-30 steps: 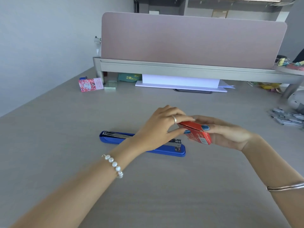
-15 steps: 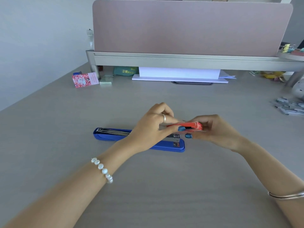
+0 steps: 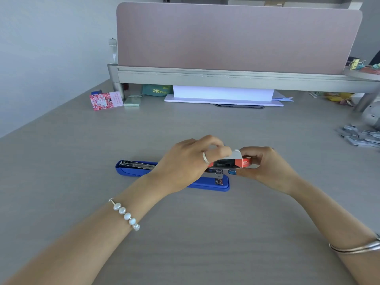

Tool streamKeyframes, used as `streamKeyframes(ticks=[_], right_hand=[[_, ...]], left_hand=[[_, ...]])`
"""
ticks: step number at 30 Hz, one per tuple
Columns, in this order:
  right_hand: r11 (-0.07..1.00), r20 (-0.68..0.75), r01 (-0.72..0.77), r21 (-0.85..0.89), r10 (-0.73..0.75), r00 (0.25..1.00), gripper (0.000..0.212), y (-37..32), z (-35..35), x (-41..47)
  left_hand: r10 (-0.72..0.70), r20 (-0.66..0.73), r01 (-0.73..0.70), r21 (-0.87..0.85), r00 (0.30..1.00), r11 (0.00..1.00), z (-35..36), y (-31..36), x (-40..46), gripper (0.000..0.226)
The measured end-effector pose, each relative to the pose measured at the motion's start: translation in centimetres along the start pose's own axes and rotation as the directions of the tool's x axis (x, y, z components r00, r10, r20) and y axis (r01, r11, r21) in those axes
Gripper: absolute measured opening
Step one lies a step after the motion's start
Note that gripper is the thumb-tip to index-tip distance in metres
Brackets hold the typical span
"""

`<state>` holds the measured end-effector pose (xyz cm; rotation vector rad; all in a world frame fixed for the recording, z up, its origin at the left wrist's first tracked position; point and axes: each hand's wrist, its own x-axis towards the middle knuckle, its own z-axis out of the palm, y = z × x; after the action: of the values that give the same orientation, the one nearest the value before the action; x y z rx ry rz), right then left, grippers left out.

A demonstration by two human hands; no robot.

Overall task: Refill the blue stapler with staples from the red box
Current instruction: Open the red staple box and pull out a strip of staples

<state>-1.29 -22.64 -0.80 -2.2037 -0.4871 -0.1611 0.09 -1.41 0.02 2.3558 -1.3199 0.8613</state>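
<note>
The blue stapler (image 3: pixel 131 170) lies flat on the grey desk, opened out, with its metal staple channel facing up. My left hand covers its middle. The small red box (image 3: pixel 245 162) is held just above the stapler's right end. My right hand (image 3: pixel 267 169) grips the box from the right side. My left hand (image 3: pixel 185 165) pinches the box's white end flap, which stands lifted, so the dark inside of the box shows.
A pile of loose staple strips (image 3: pixel 359 136) lies at the right edge of the desk. A pink divider (image 3: pixel 236 38) on a metal rail stands at the back, with a white stack (image 3: pixel 224 95), a red card (image 3: pixel 104 101) and a green pad (image 3: pixel 132 101) under it.
The red box has been turned flat and its end flap lifted open by my left hand. Both hands stay above the stapler's right end.
</note>
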Motion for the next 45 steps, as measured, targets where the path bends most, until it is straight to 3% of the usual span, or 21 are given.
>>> streamKeyframes(ticks=[2, 6, 13, 18, 22, 26, 28, 32, 36, 38, 40, 42, 45], right_hand=[[1.000, -0.011, 0.010, -0.017, -0.011, 1.000, 0.034, 0.0, 0.0, 0.0], [0.999, -0.048, 0.023, -0.039, -0.025, 0.999, 0.015, 0.0, 0.1, 0.0], [0.993, -0.105, 0.069, -0.093, -0.079, 0.991, 0.034, -0.3, -0.2, -0.1], [0.972, -0.126, 0.124, -0.200, -0.151, 0.980, 0.033, -0.3, -0.3, -0.1], [0.929, -0.107, 0.189, -0.318, -0.233, 0.967, 0.028, -0.4, 0.1, 0.2], [0.864, -0.155, 0.224, -0.451, -0.323, 0.934, 0.027, -0.4, 0.2, 0.4], [0.853, -0.160, 0.226, -0.470, -0.334, 0.929, 0.027, -0.4, 0.3, 0.4], [0.858, -0.132, 0.235, -0.457, -0.326, 0.936, 0.026, -0.1, 0.3, 0.4], [0.863, -0.105, 0.241, -0.444, -0.318, 0.942, 0.026, 0.2, 0.1, 0.4], [0.867, -0.102, 0.243, -0.436, -0.315, 0.943, 0.027, 0.2, 0.1, 0.3], [0.869, -0.109, 0.241, -0.433, -0.316, 0.943, 0.026, 0.1, 0.0, 0.3], [0.866, -0.119, 0.241, -0.438, -0.321, 0.939, 0.023, 0.1, 0.1, 0.3], [0.845, -0.101, 0.249, -0.474, -0.333, 0.938, 0.020, 0.2, 0.4, 0.3]], left_hand=[[0.036, -0.020, -0.035, 0.066, 0.999, 0.997, 0.2, -0.1, 0.0, 0.055], [0.028, -0.016, -0.027, 0.070, 0.999, 0.997, 0.6, 0.0, 0.0, 0.025], [-0.175, 0.166, 0.183, -0.031, 0.970, 0.983, 1.0, 1.5, -0.2, 0.036], [-0.241, 0.221, 0.262, -0.070, 0.945, 0.962, 1.8, 2.0, -0.6, 0.035], [-0.427, 0.201, 0.469, -0.276, 0.882, 0.839, 2.3, 2.6, -0.3, 0.056], [-0.551, 0.176, 0.572, -0.387, 0.816, 0.723, 2.6, 2.9, 0.5, 0.039], [-0.547, 0.172, 0.565, -0.402, 0.819, 0.720, 2.4, 2.7, 0.6, 0.034], [-0.465, 0.097, 0.472, -0.298, 0.880, 0.830, 2.2, 2.3, 0.3, 0.042], [-0.269, 0.045, 0.273, -0.102, 0.962, 0.957, 1.7, 1.5, 0.0, 0.046], [-0.219, 0.061, 0.222, -0.065, 0.974, 0.973, 1.7, 1.2, -0.2, 0.046], [-0.304, 0.073, 0.312, -0.170, 0.950, 0.935, 1.9, 1.6, -0.1, 0.046], [-0.458, 0.115, 0.468, -0.335, 0.882, 0.817, 2.0, 2.4, 0.2, 0.042], [-0.573, 0.221, 0.612, -0.374, 0.789, 0.697, 2.3, 2.8, 0.7, 0.032]])
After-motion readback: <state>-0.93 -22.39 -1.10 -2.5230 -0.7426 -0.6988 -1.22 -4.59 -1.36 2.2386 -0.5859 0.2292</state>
